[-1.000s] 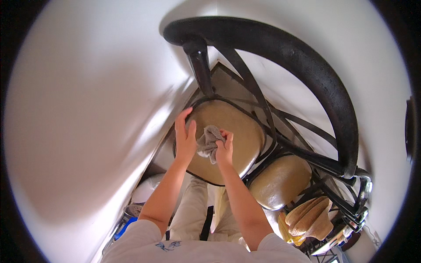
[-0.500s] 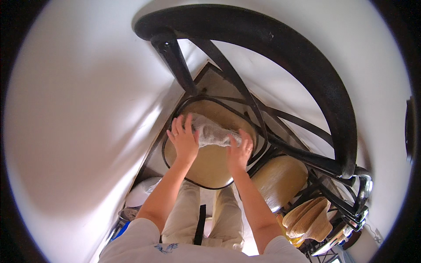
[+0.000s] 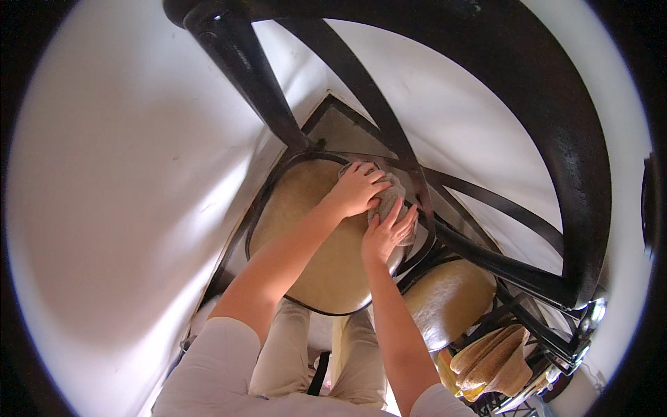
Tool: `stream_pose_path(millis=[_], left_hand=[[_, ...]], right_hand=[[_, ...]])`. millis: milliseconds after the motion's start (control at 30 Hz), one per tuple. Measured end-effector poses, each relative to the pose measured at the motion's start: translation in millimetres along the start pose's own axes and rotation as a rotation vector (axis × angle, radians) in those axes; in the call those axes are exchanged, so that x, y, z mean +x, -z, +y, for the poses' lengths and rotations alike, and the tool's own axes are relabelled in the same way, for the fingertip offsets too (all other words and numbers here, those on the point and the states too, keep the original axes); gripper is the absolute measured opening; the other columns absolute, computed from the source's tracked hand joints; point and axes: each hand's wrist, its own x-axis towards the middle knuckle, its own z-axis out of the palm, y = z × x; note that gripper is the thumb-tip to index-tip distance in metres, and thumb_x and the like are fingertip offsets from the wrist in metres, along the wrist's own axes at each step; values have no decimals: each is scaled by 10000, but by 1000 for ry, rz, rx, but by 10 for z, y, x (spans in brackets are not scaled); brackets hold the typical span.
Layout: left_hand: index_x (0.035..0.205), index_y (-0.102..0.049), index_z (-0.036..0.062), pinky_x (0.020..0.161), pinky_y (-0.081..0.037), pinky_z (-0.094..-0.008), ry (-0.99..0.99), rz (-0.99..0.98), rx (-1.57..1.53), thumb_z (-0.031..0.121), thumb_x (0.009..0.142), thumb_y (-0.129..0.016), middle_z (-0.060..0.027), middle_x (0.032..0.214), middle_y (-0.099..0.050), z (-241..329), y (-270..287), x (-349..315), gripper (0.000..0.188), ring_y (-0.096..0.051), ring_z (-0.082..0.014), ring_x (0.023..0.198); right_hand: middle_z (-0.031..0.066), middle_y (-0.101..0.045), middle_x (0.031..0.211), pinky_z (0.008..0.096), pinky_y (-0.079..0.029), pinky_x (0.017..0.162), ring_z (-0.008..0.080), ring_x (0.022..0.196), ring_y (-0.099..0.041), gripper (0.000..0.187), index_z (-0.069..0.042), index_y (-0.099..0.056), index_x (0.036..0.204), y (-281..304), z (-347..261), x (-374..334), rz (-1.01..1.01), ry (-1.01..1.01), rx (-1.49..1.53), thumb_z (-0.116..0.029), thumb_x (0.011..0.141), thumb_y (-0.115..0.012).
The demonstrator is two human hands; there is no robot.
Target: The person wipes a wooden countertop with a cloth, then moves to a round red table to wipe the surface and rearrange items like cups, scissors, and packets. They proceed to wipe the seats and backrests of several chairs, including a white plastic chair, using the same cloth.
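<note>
A thin greyish-white cloth (image 3: 393, 197) lies bunched over the far right part of a tan chair seat (image 3: 306, 208) with a dark rim. My left hand (image 3: 358, 188) reaches across the seat, its fingers bent over the cloth's far end. Just nearer and to the right, my right hand (image 3: 386, 235) grips the cloth's near edge, fingers pointing away from me. Part of the cloth is hidden under both hands. The chair's black curved backrest (image 3: 542, 90) arches over the far right side, close to the cloth.
A white wall (image 3: 125, 174) rises on the left and meets another in the corner behind the chair. A second tan seat (image 3: 451, 299) stands at the right, with a brown ribbed textile (image 3: 490, 361) near it. Black chair rails (image 3: 500, 260) run between them.
Both hands and the cloth have moved right across the seat, and the left hand has come close to the right. The cloth is more bunched. The backrest appears larger and nearer.
</note>
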Motion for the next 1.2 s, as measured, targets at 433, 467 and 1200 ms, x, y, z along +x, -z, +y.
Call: stream_pose_path(millis=[433,467,1200], left_hand=[[1249,-557,69,1102,-336,-539,613,443,235,185,840,-669,-163,1419,-416,262,-347,-1782,440,-364,-405,1334],[1248,-556,71,1097,-336,-547,709,454,219,180,816,-686,-164,1426,-415,427,-438,-2028,464,-366,-409,1329],[1341,-564,165,1144,-245,-614,143,24,35,259,854,-676,-78,1520,-378,1045,-660,-1706,509,-299,-376,1411]], right_hand=[[199,-266,1549,616,-222,1152,396,1453,-222,584,-163,-550,1366,-263,-599,-194,-311,590,35,-180,799,-685],[193,-287,1546,621,-207,1158,385,1462,-218,577,-179,-552,1374,-320,-531,-498,-362,643,33,-197,810,-670],[280,-196,1545,658,-248,1132,534,1448,-116,518,-24,-438,1340,120,439,-1626,-81,89,-13,-85,860,-623]])
